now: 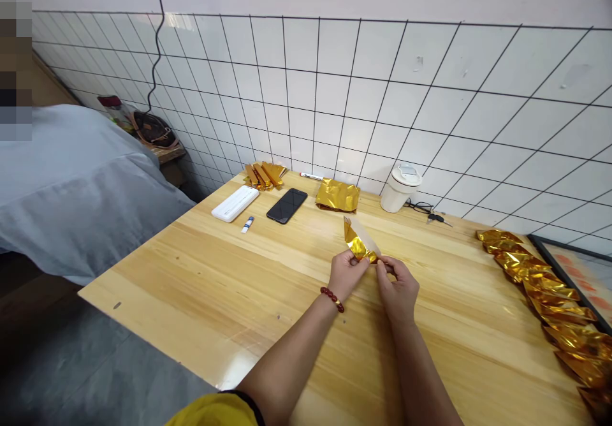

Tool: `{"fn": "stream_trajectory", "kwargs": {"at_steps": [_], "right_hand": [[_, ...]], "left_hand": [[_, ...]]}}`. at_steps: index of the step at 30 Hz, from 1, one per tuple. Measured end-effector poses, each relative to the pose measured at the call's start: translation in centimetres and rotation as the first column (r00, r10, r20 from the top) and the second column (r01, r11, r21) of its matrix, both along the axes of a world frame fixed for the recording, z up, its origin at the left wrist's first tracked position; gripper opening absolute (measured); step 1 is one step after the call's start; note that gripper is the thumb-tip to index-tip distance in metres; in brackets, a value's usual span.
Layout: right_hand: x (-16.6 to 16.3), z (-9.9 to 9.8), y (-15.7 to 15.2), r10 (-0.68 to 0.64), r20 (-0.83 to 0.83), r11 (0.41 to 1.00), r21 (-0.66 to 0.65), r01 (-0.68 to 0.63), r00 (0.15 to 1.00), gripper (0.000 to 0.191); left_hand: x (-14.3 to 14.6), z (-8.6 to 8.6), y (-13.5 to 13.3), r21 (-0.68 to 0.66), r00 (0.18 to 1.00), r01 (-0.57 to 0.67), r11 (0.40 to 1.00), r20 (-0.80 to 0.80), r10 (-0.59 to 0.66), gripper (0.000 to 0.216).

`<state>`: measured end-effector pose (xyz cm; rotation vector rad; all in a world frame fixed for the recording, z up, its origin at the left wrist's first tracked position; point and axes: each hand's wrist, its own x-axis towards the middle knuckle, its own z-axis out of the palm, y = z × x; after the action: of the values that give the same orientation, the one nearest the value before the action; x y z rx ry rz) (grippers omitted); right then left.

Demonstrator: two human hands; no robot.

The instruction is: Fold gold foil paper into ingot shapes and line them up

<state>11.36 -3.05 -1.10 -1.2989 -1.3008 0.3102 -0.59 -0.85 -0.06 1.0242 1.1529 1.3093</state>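
A partly folded sheet of gold foil paper (pixel 356 241) is pinched between my two hands above the wooden table, its pale underside showing on the right. My left hand (pixel 348 274), with a red bead bracelet at the wrist, grips the lower left edge. On the lower right corner, the thumb and fingers of my right hand (pixel 398 286) are closed. Just beyond lies a stack of gold foil paper (pixel 337 195). Flat folded gold strips (pixel 264 176) are piled at the far left corner. Along the right side runs a row of folded gold foil pieces (pixel 540 286).
On the wooden table (pixel 215 298) are a white power bank (pixel 235 203), a black phone (pixel 287 206), a small white-and-blue tube (pixel 247 224), a marker (pixel 311 176), a lidded white cup (pixel 400 188), glasses (pixel 421 207) and keys (pixel 436 219). A person in a light garment (pixel 86 183) is at left.
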Motion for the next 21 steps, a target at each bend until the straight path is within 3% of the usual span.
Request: {"fn": "stream_trajectory", "kwargs": {"at_steps": [8, 13, 16, 21], "right_hand": [[0.06, -0.01, 0.47, -0.02, 0.053, 0.999, -0.046, 0.022, 0.998, 0.015], [-0.44, -0.62, 0.69, 0.014, -0.287, 0.972, -0.223, -0.081, 0.958, 0.02], [-0.73, -0.64, 0.63, 0.03, -0.421, 0.966, -0.222, -0.135, 0.907, 0.022], [-0.21, -0.71, 0.85, -0.079, -0.48, 0.982, -0.188, -0.014, 0.874, 0.023]], "left_hand": [[0.02, -0.47, -0.41, 0.064, 0.999, 0.029, 0.998, -0.022, -0.028, 0.022], [0.04, -0.25, -0.28, 0.081, 0.999, 0.033, 0.996, -0.037, -0.031, 0.022], [0.08, -0.09, -0.28, 0.078, 0.999, 0.041, 0.996, -0.026, -0.039, 0.021], [0.02, -0.11, -0.26, 0.057, 1.0, 0.025, 0.998, -0.004, -0.025, 0.024]]}}
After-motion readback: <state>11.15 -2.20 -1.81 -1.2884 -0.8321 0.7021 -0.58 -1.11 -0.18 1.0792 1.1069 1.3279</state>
